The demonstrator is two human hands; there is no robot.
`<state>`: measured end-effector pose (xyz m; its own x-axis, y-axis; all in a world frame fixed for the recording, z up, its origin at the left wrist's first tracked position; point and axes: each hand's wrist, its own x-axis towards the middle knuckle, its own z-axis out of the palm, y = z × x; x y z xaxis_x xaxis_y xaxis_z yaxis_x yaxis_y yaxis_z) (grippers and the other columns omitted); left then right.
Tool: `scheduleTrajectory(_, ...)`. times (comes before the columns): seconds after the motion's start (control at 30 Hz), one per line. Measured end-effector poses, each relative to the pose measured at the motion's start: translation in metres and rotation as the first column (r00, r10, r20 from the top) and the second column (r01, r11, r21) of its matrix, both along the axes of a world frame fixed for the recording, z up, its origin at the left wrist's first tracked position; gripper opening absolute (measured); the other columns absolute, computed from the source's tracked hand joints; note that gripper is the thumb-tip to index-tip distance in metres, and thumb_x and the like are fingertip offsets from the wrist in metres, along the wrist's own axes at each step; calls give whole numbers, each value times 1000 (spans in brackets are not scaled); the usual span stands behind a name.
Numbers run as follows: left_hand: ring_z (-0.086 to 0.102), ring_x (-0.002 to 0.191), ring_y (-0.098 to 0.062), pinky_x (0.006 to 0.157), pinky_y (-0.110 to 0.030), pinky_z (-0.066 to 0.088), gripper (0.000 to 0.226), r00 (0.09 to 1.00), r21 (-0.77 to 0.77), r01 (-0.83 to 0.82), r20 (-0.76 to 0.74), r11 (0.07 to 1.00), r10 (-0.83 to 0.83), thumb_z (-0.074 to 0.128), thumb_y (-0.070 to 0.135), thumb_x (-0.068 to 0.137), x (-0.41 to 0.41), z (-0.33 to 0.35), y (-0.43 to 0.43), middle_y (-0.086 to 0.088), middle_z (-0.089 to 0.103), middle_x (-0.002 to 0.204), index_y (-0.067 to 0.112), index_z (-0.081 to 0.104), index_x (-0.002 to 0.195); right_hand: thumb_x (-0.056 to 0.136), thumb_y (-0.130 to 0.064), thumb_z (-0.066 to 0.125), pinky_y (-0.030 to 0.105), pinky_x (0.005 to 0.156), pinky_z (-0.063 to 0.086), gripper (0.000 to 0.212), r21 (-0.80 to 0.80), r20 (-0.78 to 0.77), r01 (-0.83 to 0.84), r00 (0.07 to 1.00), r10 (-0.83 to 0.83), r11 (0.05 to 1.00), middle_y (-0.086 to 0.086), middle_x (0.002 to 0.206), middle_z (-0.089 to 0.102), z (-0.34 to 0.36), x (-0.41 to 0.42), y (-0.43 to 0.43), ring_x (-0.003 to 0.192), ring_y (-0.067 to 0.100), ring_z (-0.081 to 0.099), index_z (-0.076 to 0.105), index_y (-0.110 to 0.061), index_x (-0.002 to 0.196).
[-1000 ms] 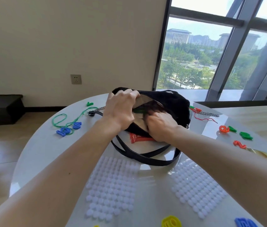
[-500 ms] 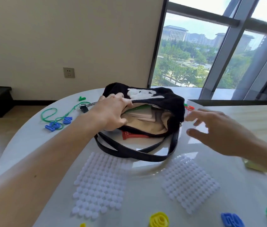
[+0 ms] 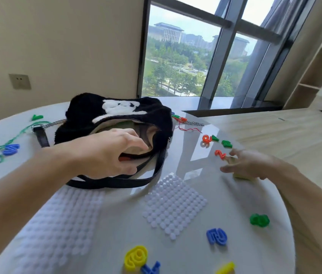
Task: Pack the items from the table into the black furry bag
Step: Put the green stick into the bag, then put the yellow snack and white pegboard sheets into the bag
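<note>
Mostly, the packing is judged undone: the bag [image 3: 116, 119] at 11 o'clock is held open by the left hand [image 3: 104, 153], while the right hand [image 3: 249, 165], fingers spread and empty, is brought near a red numeral [image 3: 220, 154] at 2 o'clock, and many numerals and two white mats [image 3: 174, 202] are left on the table [image 3: 195, 258].

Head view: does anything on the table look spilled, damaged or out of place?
Nothing looks spilled or damaged. Plastic numbers lie scattered, like the blue one, still unpacked. The left hand holds the black furry bag open; the right hand reaches toward a yellowish item, blurred.
</note>
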<state>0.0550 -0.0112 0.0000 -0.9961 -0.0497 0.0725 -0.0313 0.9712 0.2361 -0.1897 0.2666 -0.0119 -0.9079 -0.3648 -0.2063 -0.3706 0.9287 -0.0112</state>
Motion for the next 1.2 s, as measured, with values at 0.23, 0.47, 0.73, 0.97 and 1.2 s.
scheduleTrajectory(0.23, 39, 132, -2, 110, -33, 38, 60, 997, -45, -15, 79, 999, 19, 63, 57, 86, 9, -7, -4, 27, 43, 135, 50, 40, 141, 84, -36, 72, 31, 82, 42, 52, -54, -58, -50, 997, 47, 997, 6, 138, 54, -10, -3, 2, 116, 26, 53, 54, -36, 133)
scheduleTrajectory(0.47, 56, 104, -2, 90, -26, 47, 39, 994, 0, -40, 106, 999, 40, 67, 47, 88, 17, 13, 0, 21, 58, 115, 41, 60, 125, 89, -7, 71, 30, 67, 49, 38, -484, 116, -95, 978, 172, 870, 8, 115, 64, 26, 33, -4, 84, 23, 63, 61, -28, 120)
scheduleTrajectory(0.73, 64, 94, -1, 74, -28, 51, 21, 987, 30, -96, 136, 995, 91, 70, 38, 87, 37, 28, 3, 22, 64, 101, 46, 64, 106, 83, 0, 75, 38, 79, 55, 58, -696, 149, -372, 761, 631, 614, -12, 109, 70, 35, 114, -46, 92, 16, 72, 67, -51, 110)
scheduleTrajectory(0.97, 62, 76, -11, 60, -27, 44, 11, 929, -131, -226, 268, 965, 254, 77, 31, 80, 57, 33, -15, 12, 66, 86, 37, 68, 82, 51, -54, 80, 39, 82, 57, 55, -683, 152, -437, 699, 698, 586, -21, 107, 70, 27, 154, -77, 93, 5, 70, 66, -48, 103)
scheduleTrajectory(1.2, 67, 68, -15, 57, -27, 49, 18, 854, -205, -281, 393, 937, 342, 82, 41, 72, 78, 36, -17, 4, 74, 78, 28, 69, 74, 82, -27, 80, 45, 73, 62, 40, -674, 118, -347, 821, 559, 652, -13, 102, 66, 29, 136, -78, 89, 17, 70, 59, -49, 107)
